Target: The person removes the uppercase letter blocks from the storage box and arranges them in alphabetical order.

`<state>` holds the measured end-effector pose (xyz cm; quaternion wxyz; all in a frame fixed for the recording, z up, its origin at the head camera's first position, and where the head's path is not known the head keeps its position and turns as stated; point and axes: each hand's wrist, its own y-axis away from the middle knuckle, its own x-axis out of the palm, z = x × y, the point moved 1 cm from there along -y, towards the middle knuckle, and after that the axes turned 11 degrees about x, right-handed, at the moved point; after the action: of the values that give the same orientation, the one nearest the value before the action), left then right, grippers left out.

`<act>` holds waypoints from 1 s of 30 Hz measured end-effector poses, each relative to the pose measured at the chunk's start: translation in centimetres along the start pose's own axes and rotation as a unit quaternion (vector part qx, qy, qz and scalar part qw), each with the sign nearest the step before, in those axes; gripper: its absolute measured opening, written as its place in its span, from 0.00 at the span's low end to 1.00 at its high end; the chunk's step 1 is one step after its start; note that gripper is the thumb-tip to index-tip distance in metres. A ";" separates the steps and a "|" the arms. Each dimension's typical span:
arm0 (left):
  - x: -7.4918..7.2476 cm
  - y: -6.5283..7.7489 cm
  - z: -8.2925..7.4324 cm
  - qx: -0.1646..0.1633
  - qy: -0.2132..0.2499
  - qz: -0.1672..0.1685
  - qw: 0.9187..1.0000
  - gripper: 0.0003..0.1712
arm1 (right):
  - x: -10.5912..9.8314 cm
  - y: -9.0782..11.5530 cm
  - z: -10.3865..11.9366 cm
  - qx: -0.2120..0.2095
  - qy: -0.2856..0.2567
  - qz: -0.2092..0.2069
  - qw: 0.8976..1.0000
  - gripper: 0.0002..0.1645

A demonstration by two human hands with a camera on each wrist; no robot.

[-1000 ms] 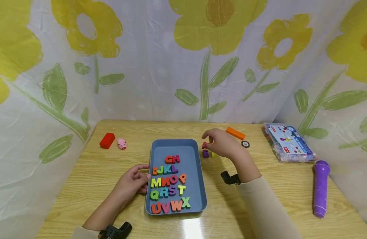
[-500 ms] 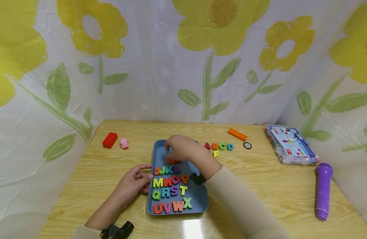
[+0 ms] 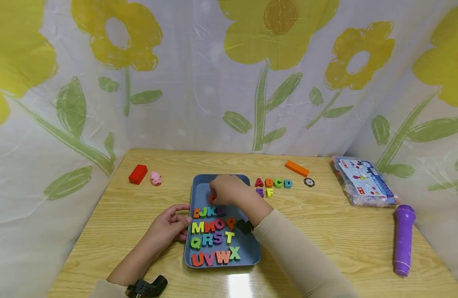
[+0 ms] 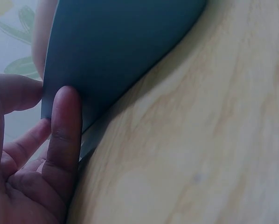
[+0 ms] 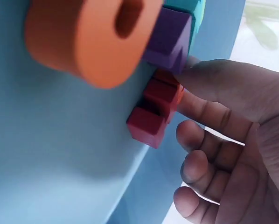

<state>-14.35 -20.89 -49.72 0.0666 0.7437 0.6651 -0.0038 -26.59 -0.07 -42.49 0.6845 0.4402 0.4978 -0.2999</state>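
Observation:
A blue-grey tray point(image 3: 251, 231) holds rows of colourful foam letters. My left hand point(image 3: 169, 225) grips its left side: the thumb meets the rim and a finger point(image 4: 66, 112) lies against the outer wall. Inside the tray's far part, my right hand point(image 3: 229, 190) pinches an orange letter G point(image 5: 180, 94) between thumb and index finger, its other fingers loosely bent. A red letter H point(image 5: 149, 126) sits right beside it, mostly covered by the hand in the head view. Close to the thumb is a purple letter L point(image 5: 170, 39); a blurred orange letter P point(image 5: 102, 46) looms in front.
Right of the tray lie letters A point(image 3: 259, 182), E point(image 3: 260, 192), F point(image 3: 269, 193) and others. Farther out are an orange block point(image 3: 297, 168), a chip point(image 3: 309, 182), a clear box point(image 3: 365, 182) and a purple microphone point(image 3: 404, 240). A red block point(image 3: 138, 174) and toy pig point(image 3: 155, 178) stand left.
My right hand has moved left from the letters beside the tray into the tray, then lowered onto the letter G. My left hand stays at the tray's edge.

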 end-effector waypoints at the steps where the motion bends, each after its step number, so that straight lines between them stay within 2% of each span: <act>1: 0.0 0.0 0.0 0.000 0.001 0.001 1.000 0.29 | 0.1 0.0 -0.1 0.003 -0.002 0.001 1.000 0.10; 9: 0.3 -0.2 -0.1 0.001 0.003 0.008 1.000 0.29 | 0.3 0.3 -0.6 0.012 -0.029 -0.007 0.999 0.09; 15: 0.5 -0.2 -0.1 0.003 0.001 0.010 1.000 0.30 | -2.0 1.6 -2.3 -0.003 -0.079 -0.039 0.996 0.12; 19: 0.6 -0.2 0.1 0.006 -0.002 0.011 1.000 0.31 | -4.0 3.2 -5.2 -0.003 -0.099 -0.078 0.992 0.14; 23: 0.5 -0.2 0.2 0.001 -0.003 0.007 1.000 0.31 | -5.0 5.1 -8.7 0.031 -0.133 -0.100 0.985 0.16; 26: 0.3 -0.1 0.1 -0.003 -0.005 0.003 1.000 0.30 | -4.8 6.5 -11.6 0.057 -0.166 -0.101 0.979 0.16; 30: 0.3 0.0 0.0 -0.006 -0.007 0.001 1.000 0.30 | -3.3 7.8 -15.2 0.094 -0.184 -0.099 0.973 0.15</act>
<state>-14.33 -20.64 -49.77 0.0761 0.7438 0.6641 -0.0047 -27.42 16.94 -38.82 0.6870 0.3884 0.3737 -0.4873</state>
